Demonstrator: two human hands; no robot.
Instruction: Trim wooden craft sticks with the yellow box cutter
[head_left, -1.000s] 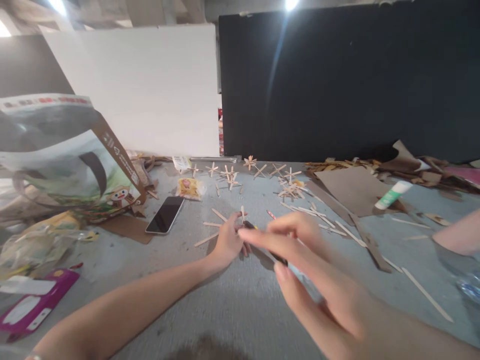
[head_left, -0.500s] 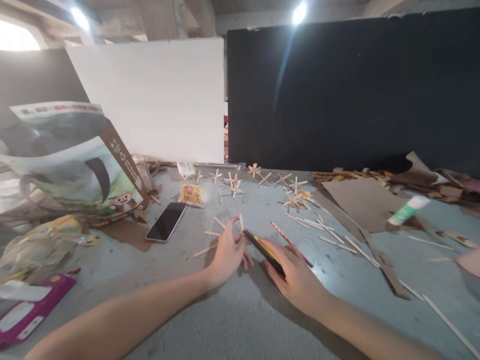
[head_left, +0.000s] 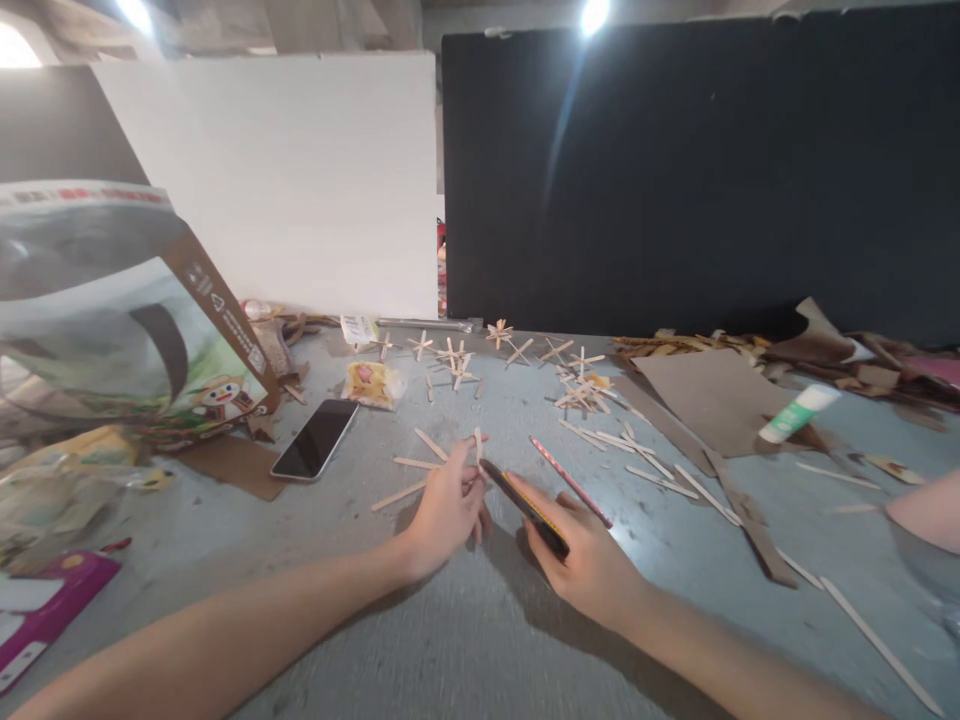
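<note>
My left hand (head_left: 448, 500) is closed around a short wooden craft stick (head_left: 478, 445), whose pale end stands up above the fingers. In my right hand (head_left: 581, 545) is a black and yellow utility knife (head_left: 534, 515). Its tip points at the stick and meets it, or nearly so, close to my left fingertips; the blade is too small to make out. Several loose craft sticks (head_left: 397, 495) lie just left of my left hand. Beyond my right hand rests a red patterned pencil (head_left: 571, 482).
Star-shaped stick pieces (head_left: 457, 362) stand toward the back. A phone (head_left: 315, 440), a wrapped snack (head_left: 373, 385) and a printed bag (head_left: 150, 340) are at left. Cardboard (head_left: 705, 400), a glue stick (head_left: 799, 413) and loose sticks lie at right. Another person's arm (head_left: 926, 510) enters at the right edge.
The whole view has shifted slightly, so things appear a little further left. My hands keep nearly the same pose, with the knife tip still at the craft stick.
</note>
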